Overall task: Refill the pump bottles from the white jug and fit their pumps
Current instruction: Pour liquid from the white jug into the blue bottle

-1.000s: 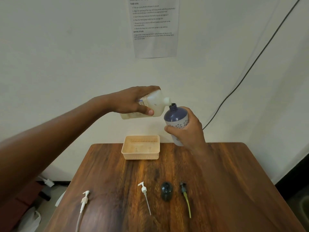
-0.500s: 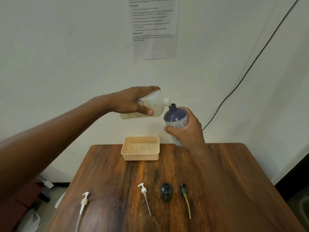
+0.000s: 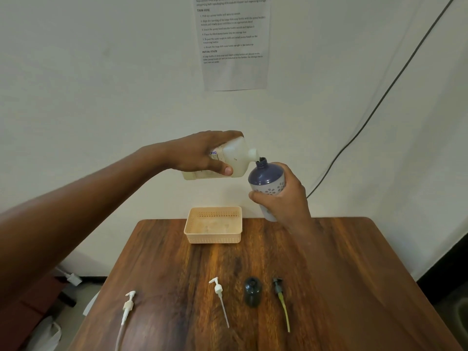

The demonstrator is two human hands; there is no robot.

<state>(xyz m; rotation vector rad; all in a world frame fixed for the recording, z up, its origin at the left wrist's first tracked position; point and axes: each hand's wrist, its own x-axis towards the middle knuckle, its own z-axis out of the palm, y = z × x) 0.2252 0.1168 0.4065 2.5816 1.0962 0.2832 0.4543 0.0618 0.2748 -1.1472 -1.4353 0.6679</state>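
While left hand (image 3: 202, 153) tips white jug (image 3: 235, 160) | right hand (image 3: 283, 198) grips purple bottle (image 3: 266, 177)

The white pump (image 3: 125, 310) tube runs off the bottom edge; the wall sheet (image 3: 233, 41) text is illegible.

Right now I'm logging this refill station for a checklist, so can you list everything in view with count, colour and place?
white jug: 1, translucent white, held tipped on its side above the table, spout at the bottle's mouth
pump bottle: 1, purple top with flowered pale band, held in the air, open
basket: 1, peach, far edge of the table, nothing visible inside
white pumps: 2, white, lying near the front left and front centre
dark bottle: 1, dark, front centre, pump off
dark pump: 1, dark head with yellow-green tube, lying right of the dark bottle
table: 1, brown wood
paper sheet: 1, white, on the wall
cable: 1, black, across the wall
left hand: grips the jug
right hand: grips the pump bottle
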